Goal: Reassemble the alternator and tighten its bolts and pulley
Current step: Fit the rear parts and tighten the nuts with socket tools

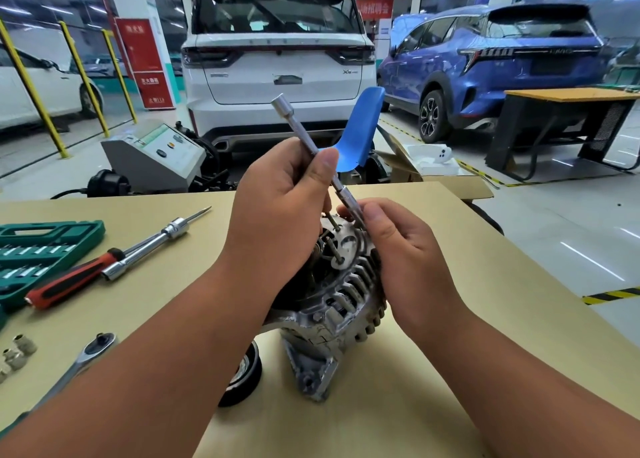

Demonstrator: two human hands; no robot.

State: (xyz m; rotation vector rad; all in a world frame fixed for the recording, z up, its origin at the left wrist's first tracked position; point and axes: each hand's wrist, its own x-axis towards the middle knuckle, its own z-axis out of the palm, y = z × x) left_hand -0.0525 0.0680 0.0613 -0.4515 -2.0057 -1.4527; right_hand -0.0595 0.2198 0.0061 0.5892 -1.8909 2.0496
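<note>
A person's left hand (277, 212) gripped the shaft of a long socket wrench (303, 135), fingers curled round it and thumb pressed up along the metal. The right hand (398, 246) pinched the tool's lower socket end between thumb and fingertips, just above the alternator (332, 295). The wrench slanted up and away to the left, its free end pointing towards the parked cars.

The alternator stood on the tan table (433, 371) between the two forearms. Its silver finned housing was scuffed, and a mounting lug faced the camera. Thin bolts (335, 250) stuck up from its top face beside the wrench's tip. Whether the socket sat on a bolt could not be told, as the fingers hid it.

A black pulley (242, 374) lay on the table just left of the housing, partly behind the left forearm.

Farther left lay a ratchet (93, 350), a red-and-black screwdriver (69, 281), a chrome socket bar (145, 246), a few loose sockets (17, 350) and an open green tool case (38, 250). Beyond the table stood a blue chair (360, 128), a white SUV (277, 59) and a blue SUV (502, 66).
</note>
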